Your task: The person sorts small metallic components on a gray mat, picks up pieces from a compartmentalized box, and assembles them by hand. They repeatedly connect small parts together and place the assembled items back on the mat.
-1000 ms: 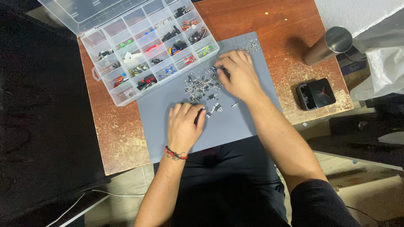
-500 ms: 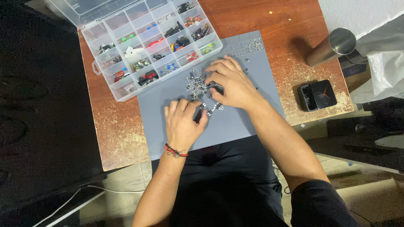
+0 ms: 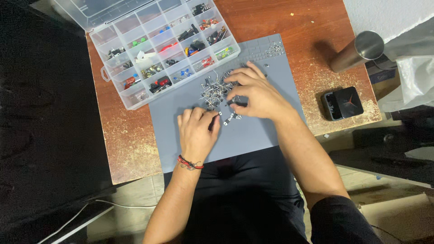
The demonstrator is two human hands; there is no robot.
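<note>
A heap of small metal-legged electronic parts [image 3: 216, 89] lies on a grey work mat [image 3: 253, 131]. My right hand [image 3: 255, 92] rests on the right side of the heap, fingertips pinching among the parts. My left hand [image 3: 197, 131], with a red cord bracelet at the wrist, lies on the mat just below the heap, fingers curled over a few loose parts; whether it grips one I cannot tell. A clear compartment box [image 3: 162, 49] with coloured components stands open at the upper left, touching the mat's corner.
A steel cylinder flask [image 3: 357, 52] and a small black box [image 3: 342, 103] stand at the right of the wooden table [image 3: 126, 144]. A second small pile of metal parts [image 3: 274, 48] sits at the mat's top right. Dark floor lies to the left.
My right hand has slid down from the heap's upper right onto its right side. My left hand has stayed below the heap, fingers curling a little.
</note>
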